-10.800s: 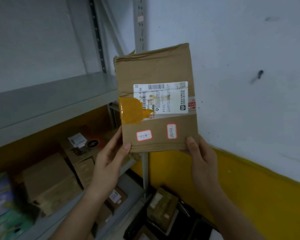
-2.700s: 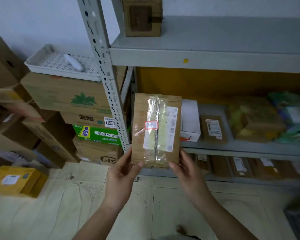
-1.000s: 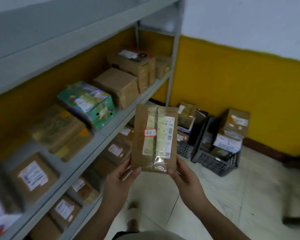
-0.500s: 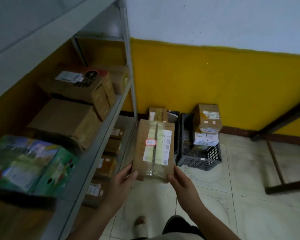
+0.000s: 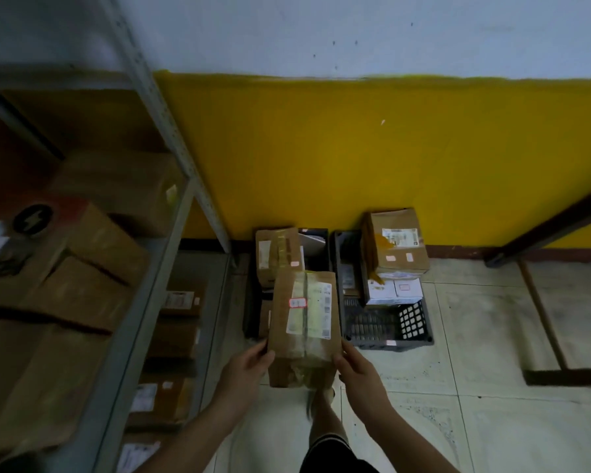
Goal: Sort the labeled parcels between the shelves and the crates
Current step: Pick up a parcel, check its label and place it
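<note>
- Holds a brown parcel (image 5: 302, 322) upright at centre frame, gripped at its lower end from both sides, label side turned to the camera.
- Curls the left hand (image 5: 244, 368) round the parcel's lower left edge, thumb on the front face, fingers behind and out of sight.
- Curls the right hand (image 5: 357, 372) round the lower right edge in like manner, thumb lying along the front corner.
- Bears on the parcel's face a white shipping label (image 5: 316, 310) under clear tape, plus a small red-bordered sticker (image 5: 297, 303) near the middle, writing too small to read.
- Keeps the parcel in the air above the tiled floor (image 5: 475, 387), in front of a dark left crate (image 5: 251, 312) and a dark right crate (image 5: 386, 327) set side by side against the yellow wall (image 5: 321, 158).
- Covers, in the picture, much of the left crate, with a taped brown package (image 5: 277, 254) standing on end inside it just above.
- Finds in the right crate white boxes (image 5: 394, 290) and, stacked on them, a brown carton (image 5: 398, 247) with a label and two small stickers.
- Fills the left of the frame with grey metal shelves (image 5: 171, 244), cardboard boxes on the upper level, labelled packets on the lower levels, all blurred.
- Shows a dark wooden frame (image 5: 543, 322) on the floor at the right edge, and a blurred leg (image 5: 323, 418) below the parcel.
</note>
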A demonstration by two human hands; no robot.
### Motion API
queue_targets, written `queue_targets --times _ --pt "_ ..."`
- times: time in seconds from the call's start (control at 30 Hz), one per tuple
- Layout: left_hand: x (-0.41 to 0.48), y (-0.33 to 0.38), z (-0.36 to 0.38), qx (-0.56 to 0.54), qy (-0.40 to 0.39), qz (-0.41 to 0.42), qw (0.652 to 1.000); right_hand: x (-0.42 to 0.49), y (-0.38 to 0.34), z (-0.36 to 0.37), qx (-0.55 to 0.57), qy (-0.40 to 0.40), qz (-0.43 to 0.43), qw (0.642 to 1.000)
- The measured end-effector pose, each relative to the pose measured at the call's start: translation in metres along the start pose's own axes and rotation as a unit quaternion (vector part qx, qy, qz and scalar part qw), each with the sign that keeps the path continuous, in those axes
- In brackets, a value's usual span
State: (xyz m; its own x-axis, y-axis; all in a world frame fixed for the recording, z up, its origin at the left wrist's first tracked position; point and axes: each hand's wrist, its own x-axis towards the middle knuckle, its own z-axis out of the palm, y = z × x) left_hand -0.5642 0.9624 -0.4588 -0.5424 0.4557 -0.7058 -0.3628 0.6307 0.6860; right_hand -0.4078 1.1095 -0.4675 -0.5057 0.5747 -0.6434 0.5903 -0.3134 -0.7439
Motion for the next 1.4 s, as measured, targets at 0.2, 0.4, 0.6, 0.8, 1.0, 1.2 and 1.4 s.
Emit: queue_targets --times 0.2,0.4,0.6,0.8,1.0,1.2,1.4 --pt "0.188 0.023 0.046 -0.025 0.034 -0.117 0.992 0.187 0.003 -0.016 -0.005 -0.002 0.095 0.995" --pt "0.354 0.027 0.080 -0.029 -0.029 -0.116 0.992 0.356 0.037 -0.027 -0.005 0.052 0.117 0.992" --pt "0.392 0.024 0.100 0.106 -0.071 -0.044 0.991 0.409 0.037 -0.048 -0.048 0.121 0.088 0.988" --pt "0.366 0.034 0.101 0.000 -0.066 -0.037 0.997 0.379 0.012 -0.031 0.011 0.148 0.080 0.986" --pt "0.393 0.044 0.095 0.042 -0.089 0.045 0.994 0.407 0.015 -0.034 -0.006 0.184 0.062 0.981" --pt "0.397 0.052 0.106 0.029 -0.065 0.071 0.995 0.404 0.020 -0.041 0.020 0.175 0.029 0.984" --pt "0.445 0.035 0.088 0.017 -0.037 0.039 0.998 0.441 0.038 -0.020 0.003 0.091 0.025 0.996"
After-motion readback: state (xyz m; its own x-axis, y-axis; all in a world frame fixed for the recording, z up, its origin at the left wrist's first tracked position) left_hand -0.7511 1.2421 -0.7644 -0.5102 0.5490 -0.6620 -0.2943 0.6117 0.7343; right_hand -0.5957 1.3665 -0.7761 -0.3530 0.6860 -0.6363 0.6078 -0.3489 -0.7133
